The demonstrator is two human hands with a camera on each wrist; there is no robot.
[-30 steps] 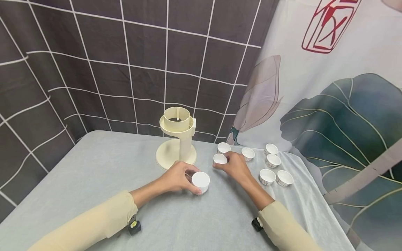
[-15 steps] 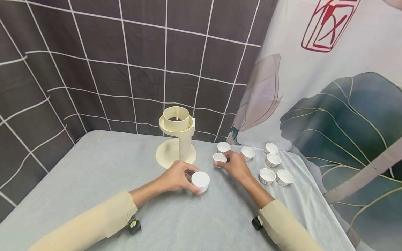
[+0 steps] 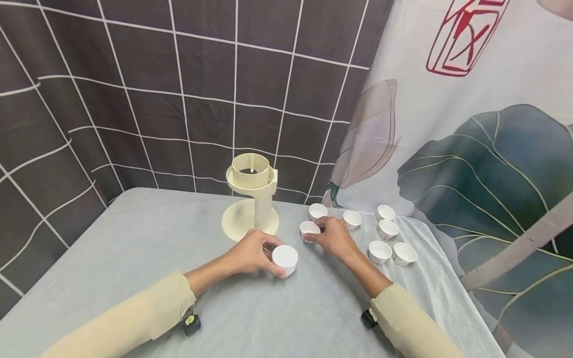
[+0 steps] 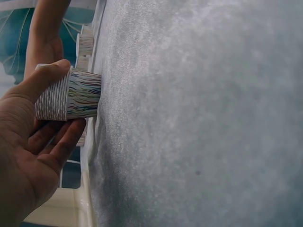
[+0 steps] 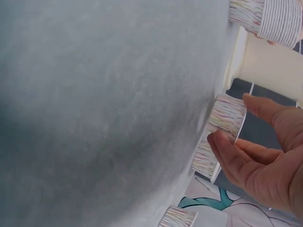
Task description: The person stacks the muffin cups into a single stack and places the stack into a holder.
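Observation:
My left hand (image 3: 256,252) grips a stack of nested paper baking cups (image 3: 285,257), thumb on one side and fingers on the other. In the left wrist view the many rims of the stack (image 4: 71,94) show, and its colour-streaked base meets the cloth. Farther right, my right hand (image 3: 334,237) holds a single paper baking cup (image 3: 309,229) between thumb and fingers. The right wrist view shows this streaked cup (image 5: 227,116) at the cloth, with the thumb by its rim. Just behind it stands another cup (image 3: 318,211).
A cream stand with a ring-shaped holder (image 3: 251,184) on a round base stands behind my left hand. Several more white cups (image 3: 379,252) are spread over the right side of the grey cloth-covered table (image 3: 179,298). Dark gridded and floral curtains hang behind.
The single cup at my right hand has shifted slightly left and towards me. My left hand and its stack stay in place.

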